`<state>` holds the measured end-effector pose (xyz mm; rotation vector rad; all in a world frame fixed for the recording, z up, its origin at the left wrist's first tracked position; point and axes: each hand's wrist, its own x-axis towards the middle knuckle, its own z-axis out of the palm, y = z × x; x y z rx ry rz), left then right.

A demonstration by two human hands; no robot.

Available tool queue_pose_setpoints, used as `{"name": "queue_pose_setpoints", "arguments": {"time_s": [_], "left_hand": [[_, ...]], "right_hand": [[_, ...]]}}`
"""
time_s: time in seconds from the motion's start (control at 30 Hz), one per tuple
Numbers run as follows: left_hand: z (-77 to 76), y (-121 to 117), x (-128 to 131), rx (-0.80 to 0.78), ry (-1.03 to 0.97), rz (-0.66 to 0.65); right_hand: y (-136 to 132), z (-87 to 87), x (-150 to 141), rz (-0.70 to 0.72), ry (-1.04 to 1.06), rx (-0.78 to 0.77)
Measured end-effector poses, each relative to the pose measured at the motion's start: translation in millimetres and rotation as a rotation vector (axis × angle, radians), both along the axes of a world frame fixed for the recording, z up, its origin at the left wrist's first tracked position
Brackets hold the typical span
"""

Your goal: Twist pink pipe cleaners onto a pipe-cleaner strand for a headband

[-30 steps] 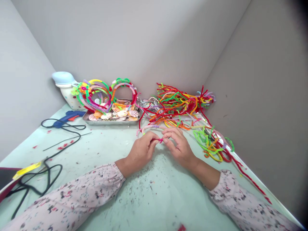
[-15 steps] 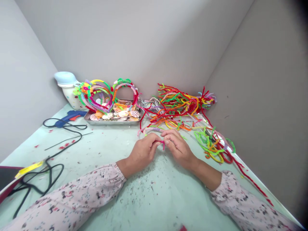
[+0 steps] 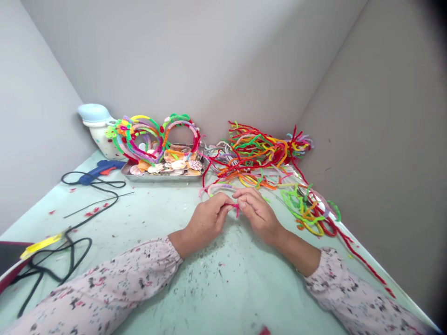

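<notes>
A short pink pipe cleaner (image 3: 237,211) is pinched between my two hands above the middle of the table, one end hanging down. My left hand (image 3: 208,218) grips it between thumb and forefinger. From the other side, my right hand (image 3: 260,215) closes thumb and fingertips on the same piece. Most of it is hidden by the fingers. Just behind my hands lies a pale pink and lilac pipe-cleaner band (image 3: 220,187), partly covered by them.
A metal tray (image 3: 164,178) of seashells with fuzzy headbands stands at the back. Left are a blue glue gun (image 3: 96,172), a black cord (image 3: 73,251) and a white jar (image 3: 101,135). Colourful pipe cleaners (image 3: 258,149) heap at back right; green ones (image 3: 296,204) lie nearer.
</notes>
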<state>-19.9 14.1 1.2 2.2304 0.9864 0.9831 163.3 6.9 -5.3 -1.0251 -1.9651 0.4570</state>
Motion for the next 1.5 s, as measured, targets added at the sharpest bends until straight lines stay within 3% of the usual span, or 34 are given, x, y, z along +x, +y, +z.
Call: {"name": "queue_pose_setpoints", "arguments": {"time_s": [0.8,1.1,1.5], "left_hand": [[-0.4,-0.2,-0.6,-0.001,-0.044,-0.023],[3.2,-1.9,1.2,-0.026,-0.08,-0.037],[2.0,-1.0,0.4,0.001,-0.077,-0.047]], "right_hand": [[0.0,0.0,-1.5,0.011,0.051,-0.02],[-0.3,-0.6,-2.0,-0.007,0.014,0.042],[-1.9,1.4,-3.0,0.041,0.057,-0.051]]}}
